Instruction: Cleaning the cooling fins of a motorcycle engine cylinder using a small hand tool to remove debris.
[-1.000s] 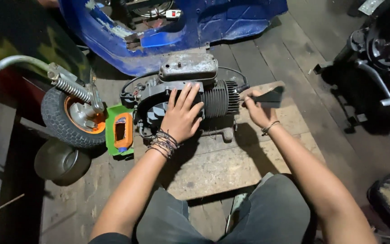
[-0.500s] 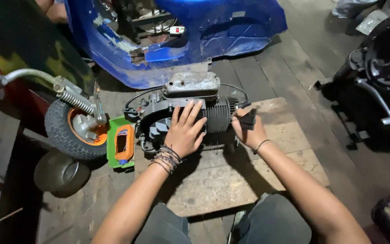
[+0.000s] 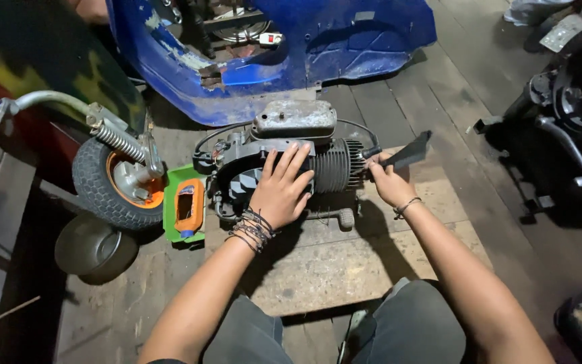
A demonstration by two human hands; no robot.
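Note:
A small scooter engine (image 3: 335, 165) with a finned cylinder and a grey top cover lies on a worn wooden board (image 3: 345, 259). My left hand (image 3: 281, 189) rests flat on the engine's fan housing, fingers spread, with dark cord bracelets at the wrist. My right hand (image 3: 389, 182) is at the cylinder's right end, closed on a flat black tool (image 3: 409, 154) that points up and to the right. A black cable runs from the engine over the cylinder toward that hand.
A blue scooter body (image 3: 291, 54) stands behind the engine. A small wheel with an orange hub (image 3: 119, 185) and sprung fork is at the left, with a green and orange container (image 3: 184, 205) and a dark metal bowl (image 3: 92, 246) beside it. Black machine parts (image 3: 567, 114) sit at the right.
My right hand has shifted slightly along the cylinder's right end and the black tool now tilts up to the right. My left hand stays pressed on the fan housing.

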